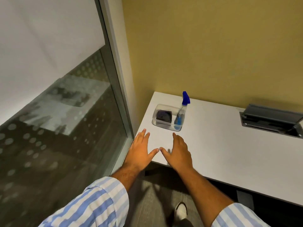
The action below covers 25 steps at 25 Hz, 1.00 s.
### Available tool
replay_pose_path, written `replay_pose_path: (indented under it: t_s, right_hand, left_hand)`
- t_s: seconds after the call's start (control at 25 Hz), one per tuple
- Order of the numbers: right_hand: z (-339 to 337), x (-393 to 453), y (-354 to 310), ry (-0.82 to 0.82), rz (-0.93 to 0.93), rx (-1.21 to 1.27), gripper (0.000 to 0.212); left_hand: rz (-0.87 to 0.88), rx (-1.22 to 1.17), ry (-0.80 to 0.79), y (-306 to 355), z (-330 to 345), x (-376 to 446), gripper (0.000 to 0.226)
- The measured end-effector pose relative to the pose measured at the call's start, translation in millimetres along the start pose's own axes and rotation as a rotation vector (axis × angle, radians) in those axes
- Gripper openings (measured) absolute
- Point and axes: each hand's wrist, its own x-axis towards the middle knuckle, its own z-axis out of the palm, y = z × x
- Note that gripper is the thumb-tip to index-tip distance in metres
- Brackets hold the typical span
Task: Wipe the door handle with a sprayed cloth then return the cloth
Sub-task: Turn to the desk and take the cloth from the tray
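A clear plastic tub (155, 123) stands near the left corner of a white desk (229, 153). Inside it lies a dark folded cloth (164, 115), and beside the cloth a spray bottle (181, 114) with a blue trigger head leans upright. My left hand (141, 150) and my right hand (177, 152) are flat and empty over the desk's near corner, fingers spread, thumbs almost touching, a short way in front of the tub. No door handle is in view.
A glass panel with a frosted dot pattern (54, 128) and its grey metal frame (121, 102) run along the left. A yellow wall (213, 46) backs the desk. An open cable hatch (270, 122) sits in the desk at the right. Grey carpet and a shoe (181, 211) show below.
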Motion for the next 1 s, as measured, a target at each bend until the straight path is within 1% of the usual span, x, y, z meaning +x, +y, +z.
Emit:
replay_pose_path:
  t_s: [0.12,0.2,0.28,0.32,0.4,0.52,0.64,0.76,0.84,0.92,1.0]
  right_hand:
    - [-4.6,49.3,-4.4,-0.018,0.009,0.063,0.095]
    - [-7.0,86.2,-3.7,-0.057,0.042,0.25,0.089]
    - [-12.8,125.9,-3.3,-0.118,0.111,0.475,0.081]
    - [-15.5,142.3,-3.3,-0.141,0.131,0.541,0.076]
    - [-17.7,171.2,-0.9,-0.164,0.102,0.533,0.069]
    - [-16.0,201.3,2.2,-0.161,0.021,0.394,0.059]
    - [-8.5,222.7,6.7,-0.23,-0.01,0.288,0.062]
    - [0.4,243.1,10.0,-0.296,0.006,0.284,0.061]
    - [4.0,256.1,12.4,-0.346,0.088,0.397,0.052]
    - [2.4,264.2,11.0,-0.433,0.264,0.546,0.043]
    - [-1.1,268.9,6.0,-0.493,0.402,0.642,0.045]
  left_hand:
    - [-0.066,-0.155,-0.006,11.8,11.0,46.3,0.09]
    - [-0.112,-0.255,0.004,23.9,16.5,80.5,0.08]
    - [-0.172,-0.315,0.018,36.4,15.5,117.8,0.067]
    - [-0.204,-0.329,0.018,40.4,13.9,134.1,0.061]
    - [-0.244,-0.32,-0.004,46.2,11.3,166.6,0.051]
    - [-0.28,-0.264,-0.048,53.1,7.8,208.4,0.047]
    - [-0.329,-0.282,-0.105,56.0,11.5,240.1,0.043]
    - [-0.355,-0.313,-0.168,59.2,19.6,269.1,0.032]
    - [-0.338,-0.297,-0.213,61.6,26.4,287.7,0.027]
    - [-0.321,-0.246,-0.273,59.8,31.5,304.5,0.026]
    - [-0.323,-0.271,-0.331,54.8,32.9,314.7,0.03]
